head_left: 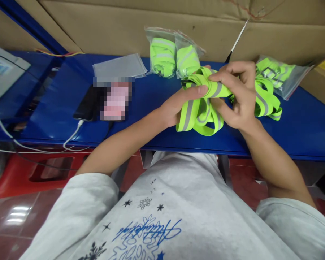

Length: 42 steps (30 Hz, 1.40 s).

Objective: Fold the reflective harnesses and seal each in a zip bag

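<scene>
Head view: a lime strap (211, 88) with a grey stripe is bunched between both hands, over the blue table (295, 130), partly coiled, with loose loops drooping below. It looks light, soft and bendy, hard to break but likely to spring open if the coil is let go; the flat sides of the wound layers seem the best hold, pressed together. The left hand (174, 106) has its fingers wrapped round the coil, thumb lying across it; the right hand (241, 94) has index finger and thumb closed on the band, other fingers curled in. Beside the right hand lie more lime loops (265, 95); whether they join the strap I cannot tell. Farther out are two filled bags (162, 54) and a buckled bundle (273, 72) in clear plastic
</scene>
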Each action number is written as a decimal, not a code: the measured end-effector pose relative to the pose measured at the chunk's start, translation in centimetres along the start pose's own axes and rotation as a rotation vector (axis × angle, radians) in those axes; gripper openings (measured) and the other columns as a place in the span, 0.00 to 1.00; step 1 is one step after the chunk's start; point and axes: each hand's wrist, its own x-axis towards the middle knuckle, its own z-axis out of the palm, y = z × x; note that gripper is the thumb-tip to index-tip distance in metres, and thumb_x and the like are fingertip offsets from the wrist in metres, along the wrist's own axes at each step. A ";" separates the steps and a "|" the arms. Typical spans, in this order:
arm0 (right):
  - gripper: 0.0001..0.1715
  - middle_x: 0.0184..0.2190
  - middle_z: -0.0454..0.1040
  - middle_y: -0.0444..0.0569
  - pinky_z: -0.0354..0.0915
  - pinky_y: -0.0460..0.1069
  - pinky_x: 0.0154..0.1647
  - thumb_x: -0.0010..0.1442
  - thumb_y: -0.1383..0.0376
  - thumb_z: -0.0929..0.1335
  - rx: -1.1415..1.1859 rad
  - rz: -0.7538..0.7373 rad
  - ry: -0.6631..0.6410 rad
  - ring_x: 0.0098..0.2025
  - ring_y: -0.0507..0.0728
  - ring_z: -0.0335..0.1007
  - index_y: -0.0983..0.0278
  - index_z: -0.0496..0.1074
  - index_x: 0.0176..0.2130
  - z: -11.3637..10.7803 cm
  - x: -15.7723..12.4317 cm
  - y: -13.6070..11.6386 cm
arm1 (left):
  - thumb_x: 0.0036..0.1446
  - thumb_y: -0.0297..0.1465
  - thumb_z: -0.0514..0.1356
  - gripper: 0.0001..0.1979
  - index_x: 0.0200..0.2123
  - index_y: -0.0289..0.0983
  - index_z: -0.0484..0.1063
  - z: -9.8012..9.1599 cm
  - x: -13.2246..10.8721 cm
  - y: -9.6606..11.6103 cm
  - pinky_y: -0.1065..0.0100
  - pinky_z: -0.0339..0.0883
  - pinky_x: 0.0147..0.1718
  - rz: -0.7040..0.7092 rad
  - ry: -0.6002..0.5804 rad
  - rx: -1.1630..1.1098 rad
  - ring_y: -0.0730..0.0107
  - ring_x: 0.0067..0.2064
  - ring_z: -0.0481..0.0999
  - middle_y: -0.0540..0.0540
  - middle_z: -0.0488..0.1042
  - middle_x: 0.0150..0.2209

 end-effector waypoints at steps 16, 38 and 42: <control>0.52 0.66 0.75 0.43 0.69 0.69 0.70 0.46 0.40 0.83 0.514 0.342 -0.347 0.69 0.69 0.70 0.44 0.71 0.65 -0.9 0.2 2.7 | 0.35 0.26 0.80 0.50 0.64 0.47 0.69 -1.5 -0.2 -0.2 0.57 0.79 0.55 -0.097 0.015 0.176 0.52 0.57 0.84 0.49 0.82 0.52; 0.38 0.63 0.74 0.50 0.67 0.67 0.70 0.69 0.50 0.72 -0.293 -0.234 0.014 0.66 0.69 0.71 0.41 0.59 0.72 0.1 -0.2 0.7 | 0.67 0.60 0.56 0.31 0.54 0.43 0.78 0.1 1.0 -0.2 0.59 0.80 0.52 -0.042 0.154 0.124 0.50 0.64 0.78 0.44 0.83 0.46; 0.37 0.73 0.64 0.47 0.57 0.68 0.78 0.74 0.47 0.65 -0.263 -0.180 -0.202 0.76 0.71 0.60 0.45 0.55 0.77 0.4 -0.2 0.8 | 0.67 0.60 0.56 0.30 0.56 0.43 0.77 -0.8 1.3 0.4 0.59 0.80 0.52 -0.020 0.247 0.119 0.50 0.63 0.79 0.44 0.83 0.43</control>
